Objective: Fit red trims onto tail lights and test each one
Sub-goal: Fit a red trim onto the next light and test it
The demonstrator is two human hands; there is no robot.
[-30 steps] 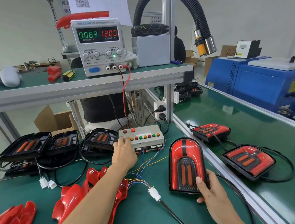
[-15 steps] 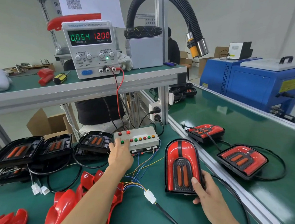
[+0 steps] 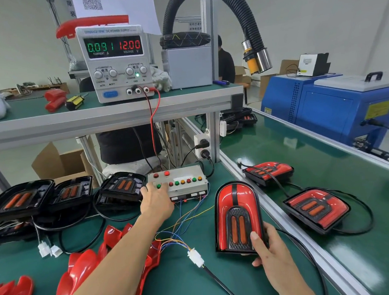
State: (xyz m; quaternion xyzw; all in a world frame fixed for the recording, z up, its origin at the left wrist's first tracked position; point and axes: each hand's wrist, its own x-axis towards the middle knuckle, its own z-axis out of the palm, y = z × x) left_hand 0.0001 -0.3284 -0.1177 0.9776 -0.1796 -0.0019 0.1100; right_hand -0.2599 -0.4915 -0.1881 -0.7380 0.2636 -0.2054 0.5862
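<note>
two hands engaged: right hand (image 3: 270,248) grips the trimmed tail light (image 3: 237,216) at 5 o'clock on the surface (image 3: 176,286), left hand (image 3: 154,202) with fingers extended presses the button box (image 3: 179,180) at 12; risk: propped lamp slipping, tugging its connector (image 3: 195,258) loose mid-test.

On the tabletop (image 3: 181,288) the switch box (image 3: 180,182) sits at the back, below the shelf (image 3: 93,120) carrying the DC power supply (image 3: 114,62). Left of the box lie untrimmed tail lights (image 3: 122,185); nearer, loose trims (image 3: 82,268). Right of it stands a trimmed tail light (image 3: 237,216), with two finished lights (image 3: 317,207) on the conveyor (image 3: 359,239) beyond.
</note>
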